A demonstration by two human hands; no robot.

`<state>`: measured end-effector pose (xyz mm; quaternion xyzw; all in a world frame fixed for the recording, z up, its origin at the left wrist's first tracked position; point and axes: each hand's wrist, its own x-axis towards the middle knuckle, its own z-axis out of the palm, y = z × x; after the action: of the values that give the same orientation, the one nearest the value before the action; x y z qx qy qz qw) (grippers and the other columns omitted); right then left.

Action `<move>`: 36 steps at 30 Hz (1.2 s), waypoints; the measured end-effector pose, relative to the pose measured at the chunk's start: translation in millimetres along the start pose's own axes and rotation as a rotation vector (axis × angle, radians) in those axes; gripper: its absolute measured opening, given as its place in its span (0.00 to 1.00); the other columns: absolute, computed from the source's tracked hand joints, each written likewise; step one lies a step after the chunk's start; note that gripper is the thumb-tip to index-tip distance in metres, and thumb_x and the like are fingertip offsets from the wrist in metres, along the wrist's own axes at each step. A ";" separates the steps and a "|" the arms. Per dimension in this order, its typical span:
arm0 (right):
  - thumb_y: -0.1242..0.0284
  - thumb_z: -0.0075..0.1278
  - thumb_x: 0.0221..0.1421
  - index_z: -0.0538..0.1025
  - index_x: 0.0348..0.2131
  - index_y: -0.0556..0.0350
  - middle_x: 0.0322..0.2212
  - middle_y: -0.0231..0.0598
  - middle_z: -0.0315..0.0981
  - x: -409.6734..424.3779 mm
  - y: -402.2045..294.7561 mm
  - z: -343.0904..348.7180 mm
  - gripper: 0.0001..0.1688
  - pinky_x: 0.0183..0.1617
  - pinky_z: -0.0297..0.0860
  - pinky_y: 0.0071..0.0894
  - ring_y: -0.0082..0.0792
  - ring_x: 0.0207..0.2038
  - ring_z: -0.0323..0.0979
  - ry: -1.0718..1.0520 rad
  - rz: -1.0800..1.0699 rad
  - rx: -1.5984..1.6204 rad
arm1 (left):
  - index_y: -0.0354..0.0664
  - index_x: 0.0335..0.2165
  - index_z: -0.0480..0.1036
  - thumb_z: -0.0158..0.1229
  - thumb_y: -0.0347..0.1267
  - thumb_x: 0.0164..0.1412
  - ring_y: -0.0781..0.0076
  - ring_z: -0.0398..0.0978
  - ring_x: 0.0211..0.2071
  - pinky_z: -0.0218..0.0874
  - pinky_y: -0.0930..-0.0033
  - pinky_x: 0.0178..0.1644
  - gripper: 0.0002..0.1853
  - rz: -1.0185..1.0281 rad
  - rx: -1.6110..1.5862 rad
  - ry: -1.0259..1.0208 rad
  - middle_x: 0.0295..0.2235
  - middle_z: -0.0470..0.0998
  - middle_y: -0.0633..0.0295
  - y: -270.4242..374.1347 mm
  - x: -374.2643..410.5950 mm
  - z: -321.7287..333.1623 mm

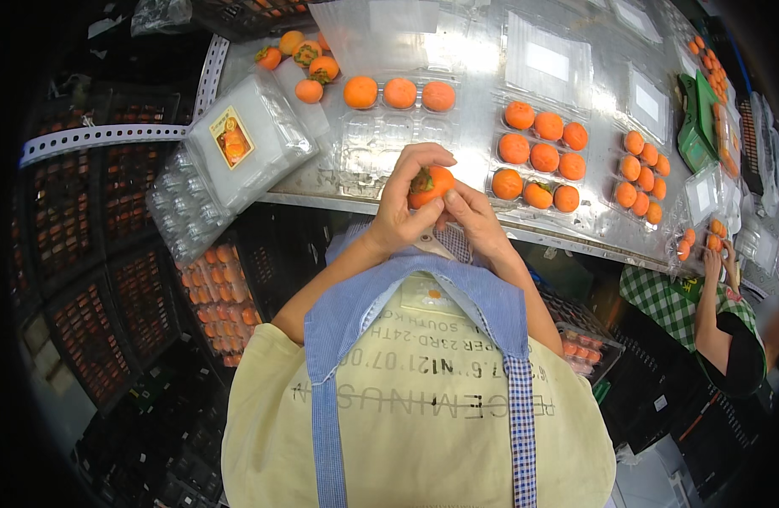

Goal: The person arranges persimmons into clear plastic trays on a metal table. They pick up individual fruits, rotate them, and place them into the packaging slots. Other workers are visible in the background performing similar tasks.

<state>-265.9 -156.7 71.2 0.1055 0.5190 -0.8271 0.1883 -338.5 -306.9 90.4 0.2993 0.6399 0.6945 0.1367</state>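
Note:
Between my two hands, at the table's near edge, is an orange persimmon (pixel 432 185) with its green calyx facing left. My left hand (pixel 399 200) curls around it, fingers over the top and thumb below. The thumb and fingers of my right hand (pixel 477 221) grip its lower right side. Just beyond lies a clear plastic tray (pixel 395 131) with nine cavities. Three persimmons (pixel 400 94) fill its far row, and my hands partly cover its near right part. Loose persimmons (pixel 308 54) lie beyond it to the left.
Filled trays (pixel 543 157) (pixel 644 168) stand to the right on the metal table (pixel 478 127). A stack of clear trays (pixel 256 127) overhangs the left edge. Black crates (pixel 91 330) stand at left. At far right, a co-worker's hands (pixel 719 257) touch persimmons.

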 end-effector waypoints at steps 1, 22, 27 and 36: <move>0.61 0.46 0.59 0.70 0.44 0.62 0.33 0.36 0.72 0.3 -1.6 3.1 0.22 0.36 0.65 0.22 0.21 0.33 0.68 0.007 -0.010 0.038 | 0.36 0.45 0.65 0.48 0.27 0.46 0.66 0.63 0.47 0.54 0.67 0.53 0.23 -0.030 -0.035 0.000 0.46 0.63 0.54 -0.1 -0.3 -0.9; 0.66 0.64 0.38 0.70 0.45 0.55 0.36 0.38 0.68 10.8 -14.4 -2.7 0.33 0.33 0.67 0.25 0.28 0.29 0.67 0.305 -0.348 -0.743 | 0.35 0.49 0.65 0.57 0.31 0.55 0.70 0.69 0.44 0.61 0.68 0.49 0.23 -0.577 -0.331 0.003 0.45 0.70 0.55 -20.8 -4.9 -16.6; 0.67 0.64 0.36 0.72 0.43 0.56 0.32 0.37 0.69 11.2 -14.9 -9.4 0.31 0.33 0.67 0.26 0.30 0.31 0.70 0.347 -0.330 -0.864 | 0.36 0.51 0.63 0.54 0.31 0.57 0.71 0.69 0.45 0.60 0.70 0.50 0.23 -0.619 -0.283 0.042 0.48 0.68 0.56 -16.9 -10.8 -17.3; 0.66 0.62 0.38 0.72 0.41 0.57 0.32 0.38 0.69 18.4 -14.1 -25.0 0.28 0.30 0.68 0.27 0.27 0.27 0.68 0.442 -0.284 -1.069 | 0.38 0.46 0.68 0.54 0.28 0.58 0.76 0.71 0.38 0.63 0.74 0.41 0.16 -0.537 -0.113 0.418 0.42 0.71 0.60 -45.1 -26.3 -64.2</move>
<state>-289.1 -132.5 64.9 0.0955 0.8994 -0.4265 -0.0096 -364.5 -367.2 40.2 -0.0367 0.6704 0.7144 0.1972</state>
